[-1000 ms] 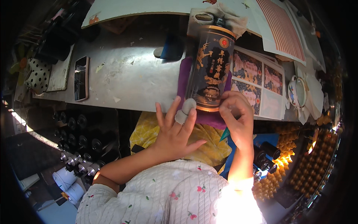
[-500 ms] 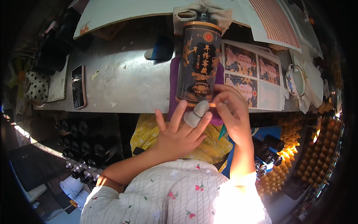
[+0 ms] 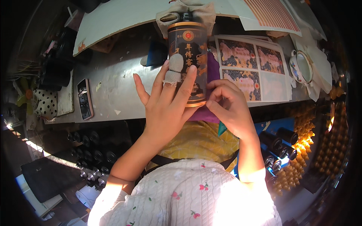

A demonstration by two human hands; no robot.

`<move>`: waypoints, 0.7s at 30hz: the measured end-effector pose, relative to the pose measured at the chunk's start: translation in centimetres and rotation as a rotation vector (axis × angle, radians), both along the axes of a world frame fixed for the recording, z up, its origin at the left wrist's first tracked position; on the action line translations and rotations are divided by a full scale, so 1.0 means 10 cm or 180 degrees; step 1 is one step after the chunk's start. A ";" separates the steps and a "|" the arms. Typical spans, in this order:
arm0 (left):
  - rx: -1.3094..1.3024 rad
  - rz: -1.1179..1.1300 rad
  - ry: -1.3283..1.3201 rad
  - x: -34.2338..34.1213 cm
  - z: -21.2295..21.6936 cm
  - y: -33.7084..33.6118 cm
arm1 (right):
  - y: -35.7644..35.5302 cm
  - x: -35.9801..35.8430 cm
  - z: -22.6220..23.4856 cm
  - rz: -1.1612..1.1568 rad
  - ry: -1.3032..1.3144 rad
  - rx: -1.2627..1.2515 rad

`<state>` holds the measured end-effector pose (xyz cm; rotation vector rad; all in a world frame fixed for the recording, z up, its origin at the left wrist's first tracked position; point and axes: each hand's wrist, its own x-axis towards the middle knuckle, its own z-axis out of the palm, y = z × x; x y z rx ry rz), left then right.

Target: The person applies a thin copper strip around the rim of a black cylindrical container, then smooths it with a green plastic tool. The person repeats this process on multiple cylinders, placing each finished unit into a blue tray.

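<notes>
A dark cylindrical bottle (image 3: 198,45) with gold bands and gold decoration lies with its neck pointing away, its far end on a pale cloth (image 3: 206,14). My left hand (image 3: 164,105) is laid over its near left part, fingers spread. One finger wears a grey-white cloth finger cover (image 3: 175,63), which rests against the bottle's printed side. By the bottle's near right rim, my right hand (image 3: 233,109) is closed in a pinch; what its fingertips hold is hidden. A green pointed piece (image 3: 222,129) shows below that hand. Purple cloth (image 3: 213,71) lies under the bottle.
Printed decal sheets (image 3: 277,83) lie right of the bottle, beside a white cup (image 3: 303,66). A phone (image 3: 85,98) is on the metal table (image 3: 122,84) at left. Several dark bottles (image 3: 90,152) stand low at left, others (image 3: 277,143) at right.
My left hand has moved up from the bottle's near end onto its printed side, bringing the finger cover with it. My right hand stays pinched by the near rim.
</notes>
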<state>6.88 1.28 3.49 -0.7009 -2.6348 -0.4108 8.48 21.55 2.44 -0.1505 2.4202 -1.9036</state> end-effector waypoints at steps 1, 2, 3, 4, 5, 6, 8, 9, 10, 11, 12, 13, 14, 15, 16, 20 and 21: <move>0.0033 0.0013 -0.0046 0.00 -0.01 -0.02 | 0.00 0.01 0.00 -0.0017 -0.0086 -0.0023; 0.0065 0.0028 -0.0091 0.01 -0.02 -0.04 | 0.00 0.01 -0.01 -0.0033 -0.0089 -0.0044; 0.0146 -0.0015 0.0224 -0.03 -0.07 -0.04 | 0.00 0.01 -0.02 -0.0047 -0.0092 -0.0064; 0.0125 0.0011 -0.0003 -0.03 -0.07 -0.06 | 0.01 0.01 -0.03 -0.0062 -0.0102 -0.0093; 0.0103 0.0038 -0.0229 -0.02 -0.07 -0.09 | 0.02 0.01 -0.03 -0.0053 -0.0065 -0.0030; 0.0079 0.0067 -0.0455 -0.02 -0.07 -0.12 | 0.03 0.01 -0.02 -0.0043 -0.0029 0.0034; 0.0351 -0.0054 -0.0503 -0.05 -0.13 -0.18 | 0.04 0.00 0.02 -0.0024 0.0026 0.0116; 0.0486 -0.0089 -0.0644 -0.06 -0.15 -0.21 | 0.04 0.00 0.03 -0.0022 0.0035 0.0122; 0.0617 -0.0122 -0.0772 -0.07 -0.17 -0.23 | 0.03 0.00 0.04 -0.0018 0.0056 0.0125; 0.0836 -0.0245 -0.0725 -0.10 -0.23 -0.26 | 0.03 0.01 0.06 -0.0021 0.0053 0.0111; 0.1055 -0.0367 -0.0675 -0.12 -0.32 -0.28 | 0.03 0.01 0.07 -0.0022 0.0050 0.0096; 0.1099 -0.0403 -0.0672 -0.14 -0.38 -0.30 | 0.03 0.01 0.07 -0.0032 0.0033 0.0082; 0.1141 -0.0437 -0.0668 -0.16 -0.43 -0.32 | 0.04 0.01 0.06 -0.0024 0.0090 0.0106; 0.1008 -0.0376 -0.0693 -0.16 -0.46 -0.35 | 0.05 0.01 0.04 -0.0015 0.0148 0.0130; 0.0946 -0.0350 -0.0837 -0.15 -0.46 -0.37 | 0.05 0.01 0.03 -0.0007 0.0205 0.0154; 0.0770 -0.0177 -0.1154 -0.03 -0.48 -0.41 | 0.05 0.02 0.07 0.0030 0.0067 0.0201; 0.0859 -0.0167 -0.1115 0.04 -0.47 -0.40 | 0.06 0.03 0.06 0.0073 0.0096 0.0179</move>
